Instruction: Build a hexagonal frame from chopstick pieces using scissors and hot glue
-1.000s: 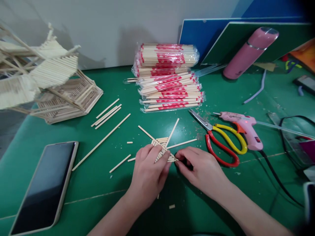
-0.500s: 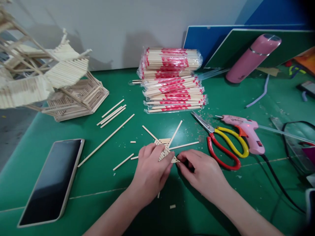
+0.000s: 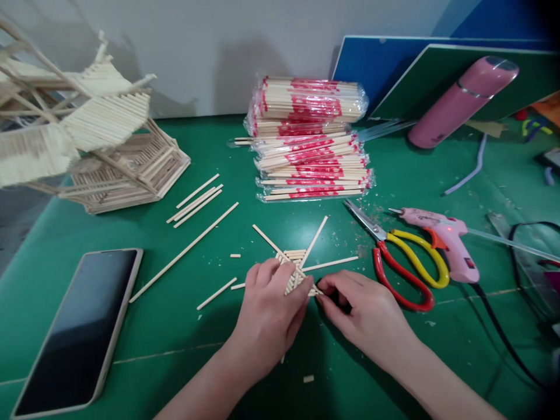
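Note:
My left hand point(image 3: 269, 315) lies over a small fan of glued wooden sticks point(image 3: 296, 262) on the green table point(image 3: 210, 344), fingers curled down on it. My right hand point(image 3: 363, 312) pinches the fan's right edge with thumb and forefinger, right beside the left fingertips. Longer sticks poke out from the fan toward the back. Loose cut sticks point(image 3: 196, 201) lie to the left, and one long stick point(image 3: 186, 251) runs diagonally.
Wrapped chopstick bundles point(image 3: 308, 140) are stacked at the back. Red-and-yellow scissors point(image 3: 402, 259) and a pink glue gun point(image 3: 441, 236) lie right of my hands. A phone point(image 3: 74, 332) rests front left, a stick-built model point(image 3: 87, 146) back left, a pink flask point(image 3: 464, 102) back right.
Both hands stay on the stick fan with hardly any shift; the view has drifted slightly.

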Available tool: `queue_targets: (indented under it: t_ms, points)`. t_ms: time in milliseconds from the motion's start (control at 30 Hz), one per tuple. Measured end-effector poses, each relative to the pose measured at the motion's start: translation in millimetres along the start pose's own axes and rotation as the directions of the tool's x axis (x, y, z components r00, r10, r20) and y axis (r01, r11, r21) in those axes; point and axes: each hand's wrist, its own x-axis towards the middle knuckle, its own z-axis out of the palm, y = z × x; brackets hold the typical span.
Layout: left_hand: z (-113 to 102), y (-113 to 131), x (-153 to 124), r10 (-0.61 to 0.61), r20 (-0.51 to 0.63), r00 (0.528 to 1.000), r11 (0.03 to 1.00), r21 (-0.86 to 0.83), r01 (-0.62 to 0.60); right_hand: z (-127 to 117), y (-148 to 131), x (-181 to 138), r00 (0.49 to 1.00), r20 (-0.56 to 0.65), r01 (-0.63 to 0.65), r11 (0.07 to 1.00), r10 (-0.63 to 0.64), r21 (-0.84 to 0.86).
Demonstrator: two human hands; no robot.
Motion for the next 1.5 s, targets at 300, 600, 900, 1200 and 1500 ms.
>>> queue_targets:
  t_ms: [300, 600, 900, 1200, 1500]
  points:
    - [1, 0, 1, -0.005, 0.001, 1.000, 1.000, 0.022, 0.005, 1, 1, -2, 1.000, -0.013, 0.007, 1.000, -0.007, 0.003]
    - [0, -2, 2, 0.052, 0.007, 0.999, 0.993, 0.102, -0.053, 5, -4, -5, 0.997, -0.082, 0.006, 1.000, -0.008, -0.029]
    - [-9, -1, 4, 0.076, 0.101, 0.992, 0.993, 0.080, -0.084, 8, -8, -8, 0.995, -0.095, -0.019, 1.000, 0.017, -0.018]
    - [-10, 2, 6, 0.059, 0.110, 0.992, 0.990, 0.118, -0.072, -3, -5, -8, 0.998, -0.057, 0.015, 0.998, -0.012, 0.056]
    - [-8, 2, 6, 0.018, 0.096, 0.995, 0.993, 0.113, -0.029, -2, -2, -10, 0.999, -0.007, 0.035, 0.998, -0.034, 0.053]
